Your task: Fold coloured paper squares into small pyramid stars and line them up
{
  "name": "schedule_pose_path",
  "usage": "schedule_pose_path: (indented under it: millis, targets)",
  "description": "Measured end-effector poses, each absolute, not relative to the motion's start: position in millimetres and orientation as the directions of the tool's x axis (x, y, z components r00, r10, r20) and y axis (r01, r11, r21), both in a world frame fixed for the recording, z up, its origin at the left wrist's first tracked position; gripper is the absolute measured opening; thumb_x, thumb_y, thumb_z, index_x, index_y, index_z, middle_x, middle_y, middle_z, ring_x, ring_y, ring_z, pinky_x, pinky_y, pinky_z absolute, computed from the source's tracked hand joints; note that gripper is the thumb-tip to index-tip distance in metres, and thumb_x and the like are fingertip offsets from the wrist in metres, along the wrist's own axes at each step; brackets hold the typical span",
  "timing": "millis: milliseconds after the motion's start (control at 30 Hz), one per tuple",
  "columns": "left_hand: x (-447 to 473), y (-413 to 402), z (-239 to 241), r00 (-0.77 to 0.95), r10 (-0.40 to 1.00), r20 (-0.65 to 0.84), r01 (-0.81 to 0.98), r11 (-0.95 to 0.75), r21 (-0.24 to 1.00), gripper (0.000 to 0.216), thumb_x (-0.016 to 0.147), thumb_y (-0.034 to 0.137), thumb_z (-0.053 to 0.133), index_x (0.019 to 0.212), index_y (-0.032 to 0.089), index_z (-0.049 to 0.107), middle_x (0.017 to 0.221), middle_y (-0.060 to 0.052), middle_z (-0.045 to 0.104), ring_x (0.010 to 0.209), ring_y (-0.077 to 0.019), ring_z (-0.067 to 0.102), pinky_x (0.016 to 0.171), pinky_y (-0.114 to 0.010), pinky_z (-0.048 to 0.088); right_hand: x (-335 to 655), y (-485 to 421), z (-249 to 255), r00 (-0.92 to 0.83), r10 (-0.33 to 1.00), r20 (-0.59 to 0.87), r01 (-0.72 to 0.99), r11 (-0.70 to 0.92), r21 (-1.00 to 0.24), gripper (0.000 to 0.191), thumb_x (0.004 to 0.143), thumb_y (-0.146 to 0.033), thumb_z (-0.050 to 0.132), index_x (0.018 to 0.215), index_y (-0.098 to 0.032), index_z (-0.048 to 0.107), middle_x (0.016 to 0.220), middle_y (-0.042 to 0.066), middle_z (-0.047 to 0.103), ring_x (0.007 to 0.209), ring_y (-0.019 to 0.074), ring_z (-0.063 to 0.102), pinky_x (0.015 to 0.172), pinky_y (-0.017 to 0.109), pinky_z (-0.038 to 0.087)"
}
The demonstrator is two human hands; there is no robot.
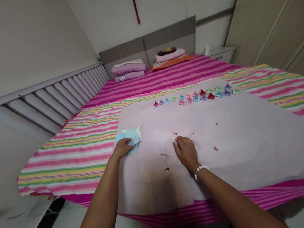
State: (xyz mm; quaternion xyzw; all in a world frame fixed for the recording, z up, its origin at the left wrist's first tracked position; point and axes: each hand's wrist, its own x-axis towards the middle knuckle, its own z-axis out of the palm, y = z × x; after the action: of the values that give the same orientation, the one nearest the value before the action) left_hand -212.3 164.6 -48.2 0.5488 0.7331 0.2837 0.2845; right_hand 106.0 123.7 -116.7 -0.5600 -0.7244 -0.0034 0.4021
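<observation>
Lettering: none legible. No label, brand or number readable anywhere, paper squares [131,134] and folded shapes [211,96] included. Nearest to a sign: pale paw-print mark [123,78] on the lilac bedding [135,75]; a picture, not writing.

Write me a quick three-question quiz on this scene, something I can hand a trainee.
1. What colour is the paper that the left hand is on?
2. True or false: the white bracelet is worn on the wrist of that same hand.
3. Where do the folded paper shapes stand on the pale sheet?
A) along the edge nearest the person
B) toward the far edge
C) in the near left corner

Key:
1. Blue.
2. False: it is on the wrist of the right hand.
3. B.
</observation>
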Motion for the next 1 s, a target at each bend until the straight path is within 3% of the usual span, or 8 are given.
schedule_pose_path:
  millis: [433,667,767,867,1000]
  targets:
    - [-214,163,-49,-0.233,0.97,-0.072,0.591,0.2,0.781,0.04,0.054,0.025,0.077,0.092,0.015,0.072,0.107,-0.01,0.074,0.104,-0.0269,0.067,0.094,-0.035,0.05,106,124,-118,-0.046,0.811,0.583,0.821,0.364,-0.44,0.023,0.094,-0.028,0.045,0.097,-0.015,0.064,0.105,0.013,0.068,0.097,0.0263,0.056,0.083,0.038,0.038]
    - [-210,157,-51,-0.305,0.952,0.008,0.499,0.153,0.853,0.024,0.055,0.026,0.073,0.076,0.016,0.072,0.078,-0.005,0.075,0.08,-0.0223,0.068,0.075,-0.03,0.051,106,123,-116,-0.048,0.814,0.579,0.828,0.357,-0.433,0.022,0.094,-0.027,0.046,0.097,-0.014,0.064,0.105,0.012,0.069,0.097,0.0261,0.056,0.084,0.037,0.038]
    - [-208,154,-50,-0.412,0.908,0.079,0.417,0.111,0.902,0.014,0.056,0.026,0.071,0.066,0.017,0.068,0.063,-0.001,0.069,0.071,-0.0199,0.064,0.069,-0.028,0.048,106,123,-116,-0.044,0.813,0.58,0.826,0.356,-0.437,0.022,0.094,-0.026,0.046,0.097,-0.014,0.064,0.106,0.012,0.068,0.098,0.0262,0.056,0.085,0.037,0.038]
    - [-206,151,-42,-0.603,0.782,0.161,0.284,0.022,0.959,0.009,0.065,0.024,0.064,0.068,0.017,0.063,0.058,0.003,0.061,0.067,-0.0156,0.059,0.065,-0.025,0.045,106,124,-117,-0.043,0.811,0.583,0.825,0.358,-0.437,0.023,0.094,-0.027,0.046,0.098,-0.014,0.064,0.106,0.013,0.068,0.099,0.0264,0.056,0.085,0.037,0.038]
    - [-202,146,-21,-0.771,0.625,0.117,0.041,-0.135,0.99,0.009,0.079,0.02,0.052,0.071,0.017,0.054,0.048,0.009,0.044,0.052,-0.0091,0.049,0.056,-0.02,0.042,107,124,-117,-0.048,0.816,0.575,0.819,0.363,-0.445,0.024,0.094,-0.028,0.046,0.099,-0.014,0.064,0.106,0.013,0.068,0.099,0.0266,0.055,0.084,0.038,0.038]
